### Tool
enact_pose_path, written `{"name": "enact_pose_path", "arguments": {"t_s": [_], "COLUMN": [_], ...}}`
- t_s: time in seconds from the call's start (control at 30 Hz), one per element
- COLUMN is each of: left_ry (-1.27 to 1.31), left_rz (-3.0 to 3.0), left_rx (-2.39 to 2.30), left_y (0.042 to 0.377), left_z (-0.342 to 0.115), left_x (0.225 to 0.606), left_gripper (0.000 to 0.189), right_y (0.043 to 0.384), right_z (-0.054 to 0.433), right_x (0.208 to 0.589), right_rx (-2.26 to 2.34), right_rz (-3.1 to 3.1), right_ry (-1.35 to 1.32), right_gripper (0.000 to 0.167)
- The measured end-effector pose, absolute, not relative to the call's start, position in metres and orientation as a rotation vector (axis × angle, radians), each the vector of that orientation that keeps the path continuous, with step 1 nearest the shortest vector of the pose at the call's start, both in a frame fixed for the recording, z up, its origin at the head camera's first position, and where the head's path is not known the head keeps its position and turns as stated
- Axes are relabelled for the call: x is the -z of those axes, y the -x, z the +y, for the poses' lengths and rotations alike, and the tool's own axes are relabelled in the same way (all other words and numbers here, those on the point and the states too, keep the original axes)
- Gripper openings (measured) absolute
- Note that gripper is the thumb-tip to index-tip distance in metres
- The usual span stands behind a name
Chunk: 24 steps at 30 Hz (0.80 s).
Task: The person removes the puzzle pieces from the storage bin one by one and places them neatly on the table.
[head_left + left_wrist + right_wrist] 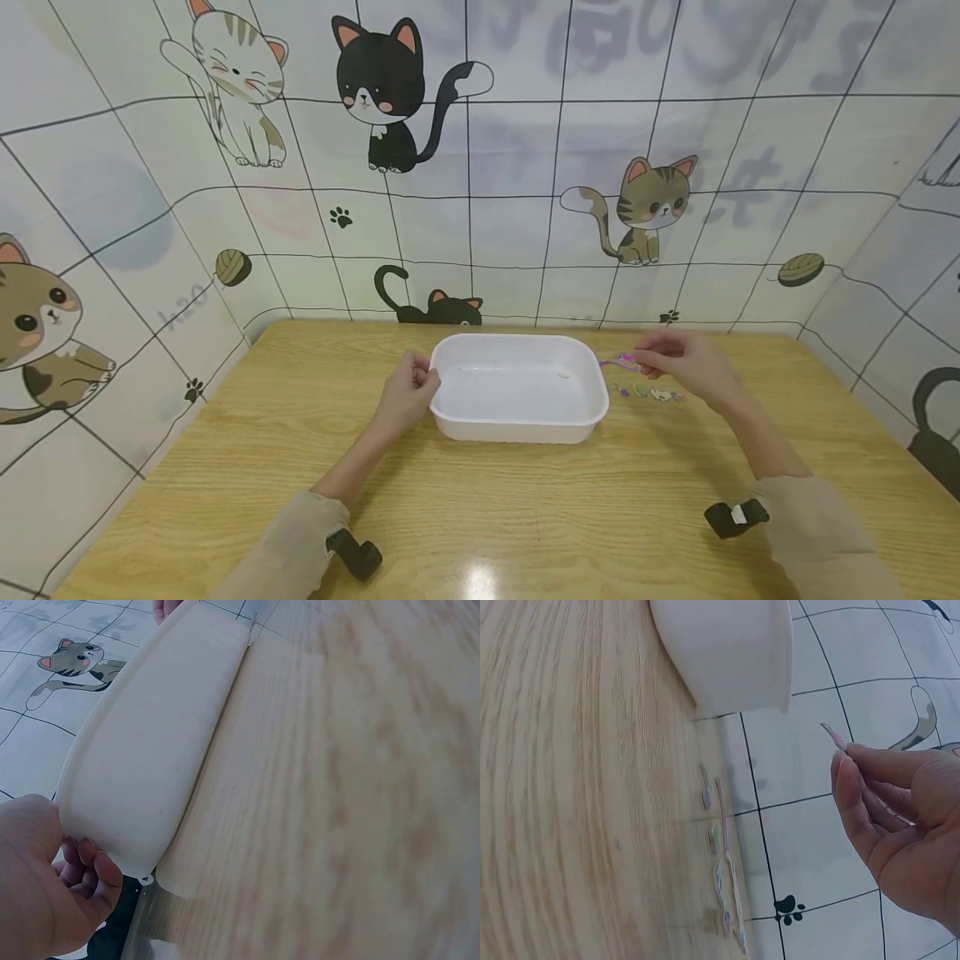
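Note:
My left hand [408, 390] grips the left rim of a white plastic basin [517, 432], thumb at the rim and fingers curled. In the left wrist view the same hand [71, 881] holds the basin's end wall [139, 742]. To the right of the basin, my right hand [686, 367] is raised over the table. Its thumb and forefinger pinch a small, thin, pinkish-white piece [834, 736], whose kind I cannot tell. Beneath and beside that hand lie several small flat colourful pieces [660, 394] and a longer pink one [621, 360]. A tiny yellowish piece [564, 375] lies inside the basin.
The wooden table [480, 508] carries all of this. Behind it and along both sides hangs a white gridded cloth [517, 167] printed with cartoon cats. Each sleeve cuff bears a black wrist camera, one on the left [354, 557] and one on the right [735, 518].

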<state>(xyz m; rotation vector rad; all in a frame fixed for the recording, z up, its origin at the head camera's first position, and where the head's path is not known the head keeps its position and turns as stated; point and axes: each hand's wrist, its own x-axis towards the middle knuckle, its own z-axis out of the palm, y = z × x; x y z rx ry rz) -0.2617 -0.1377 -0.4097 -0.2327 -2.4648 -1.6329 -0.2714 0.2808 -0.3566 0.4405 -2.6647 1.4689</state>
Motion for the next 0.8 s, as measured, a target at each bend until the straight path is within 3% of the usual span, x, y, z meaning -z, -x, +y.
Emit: {"name": "enact_pose_path", "arguments": {"t_s": [0.8], "left_ry": [0.251], "left_rz": [-2.462], "left_rx": [1.629], "left_y": [0.262], "left_z": [-0.138], "left_x": [0.410], "left_gripper": [0.013], "right_y": [0.267], "right_z": [0.357], "right_x": [0.384], "right_rx": [-1.325], "right_rz": [-2.870], "right_ry": [-0.215], "right_gripper": [0.035]}}
